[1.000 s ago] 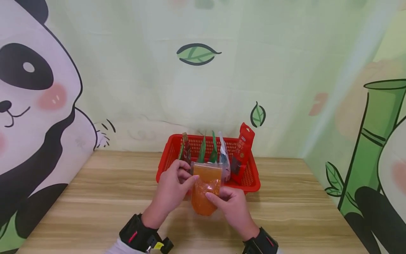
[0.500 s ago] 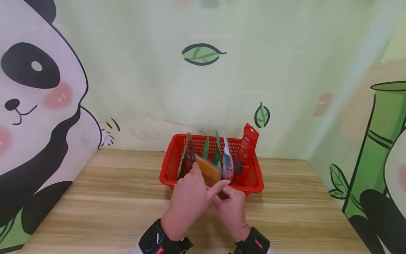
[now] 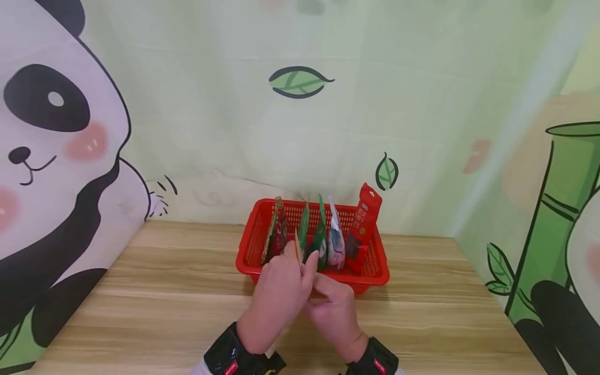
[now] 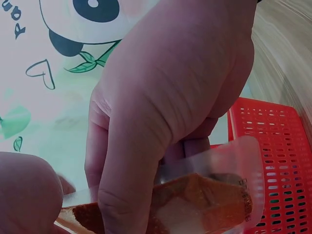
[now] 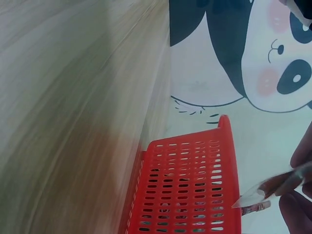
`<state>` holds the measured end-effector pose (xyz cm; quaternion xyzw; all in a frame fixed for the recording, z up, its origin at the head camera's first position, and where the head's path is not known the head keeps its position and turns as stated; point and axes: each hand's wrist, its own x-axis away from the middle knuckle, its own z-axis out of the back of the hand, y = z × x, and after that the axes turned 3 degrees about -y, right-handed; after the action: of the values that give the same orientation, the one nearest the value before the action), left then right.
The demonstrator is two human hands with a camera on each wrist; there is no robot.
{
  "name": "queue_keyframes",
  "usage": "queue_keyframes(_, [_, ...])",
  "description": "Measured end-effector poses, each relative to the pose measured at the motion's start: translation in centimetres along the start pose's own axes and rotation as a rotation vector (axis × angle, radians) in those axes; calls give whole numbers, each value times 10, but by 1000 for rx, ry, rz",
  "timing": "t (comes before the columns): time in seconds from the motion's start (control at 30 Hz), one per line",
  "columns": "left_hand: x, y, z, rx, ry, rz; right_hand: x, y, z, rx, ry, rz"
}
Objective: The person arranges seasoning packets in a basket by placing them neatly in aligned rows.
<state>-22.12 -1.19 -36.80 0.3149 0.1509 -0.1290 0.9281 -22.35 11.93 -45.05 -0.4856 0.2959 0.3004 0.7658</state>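
Note:
A clear pouch (image 4: 200,207) with orange-red contents is pinched by my left hand (image 3: 280,294), thumb on one face and fingers on the other. In the head view the pouch (image 3: 297,247) stands almost edge-on above the near rim of a red plastic basket (image 3: 363,283). My right hand (image 3: 335,312) is close beside the left, fingers curled, low on the pouch; the left hand hides most of it. At the right edge of the right wrist view, fingers (image 5: 296,214) pinch the clear pouch beside the basket's wall.
Upright in the basket, left to right, are a dark red bottle (image 3: 279,229), green packets (image 3: 321,237), a white packet (image 3: 336,242) and a tall red packet (image 3: 363,224). The basket stands on a wooden table (image 3: 178,271) against a panda-printed backdrop (image 3: 211,130).
Both hands first held the pouch face-on before the basket. They have drawn together and turned it edge-on, slightly to the left. The basket's contents look the same.

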Motion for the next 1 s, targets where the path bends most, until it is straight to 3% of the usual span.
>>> queue_keyframes(0.27, [2,-5,8,-5,24,-87,-5,-8,3,6,-87,28])
queue_keyframes(0.5, [0,-16,16,15,-6,-85,-11,-6,15,15,-257,-15])
queue_keyframes(0.63, [0,-21,19,37,-13,-75,-14,4,29,104,-295,-80])
queue_keyframes(0.77, [1,-26,21,29,13,-68,-19,17,44,263,-341,-200])
queue_keyframes(1.0, [3,-36,24,-4,66,-74,-24,45,62,518,-508,-427])
